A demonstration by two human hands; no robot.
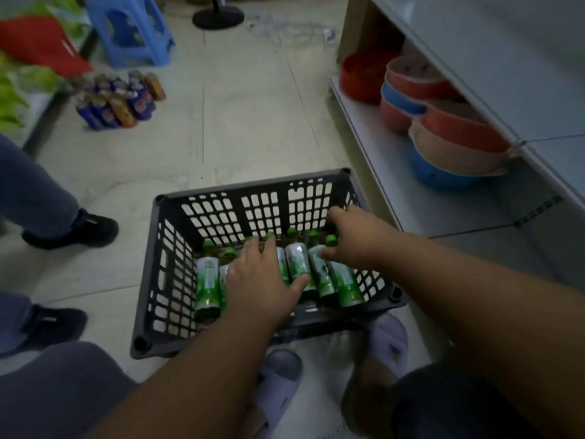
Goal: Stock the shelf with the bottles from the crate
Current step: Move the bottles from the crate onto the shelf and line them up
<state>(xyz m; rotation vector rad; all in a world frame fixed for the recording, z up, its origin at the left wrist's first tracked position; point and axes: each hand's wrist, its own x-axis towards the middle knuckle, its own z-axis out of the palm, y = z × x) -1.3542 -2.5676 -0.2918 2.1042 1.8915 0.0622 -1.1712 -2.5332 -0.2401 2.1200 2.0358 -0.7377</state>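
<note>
Black lattice-walled crate (pixel 177 280) on the floor beside a grey shelf (pixel 395 172); green-capped, green-labelled bottles (pixel 299 264) lie in a row inside.

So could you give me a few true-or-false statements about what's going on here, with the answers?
1. The green-capped bottles lie on their sides in the dark crate. True.
2. Both hands reach into the crate, the left hand resting on the bottles. True.
3. The right hand is placing a bottle on the shelf. False: it is down among the bottles in the crate.
4. The shelf's lower level holds stacked plastic basins. True.
5. The blue stool stands inside the crate. False: it stands on the floor farther away.
</note>
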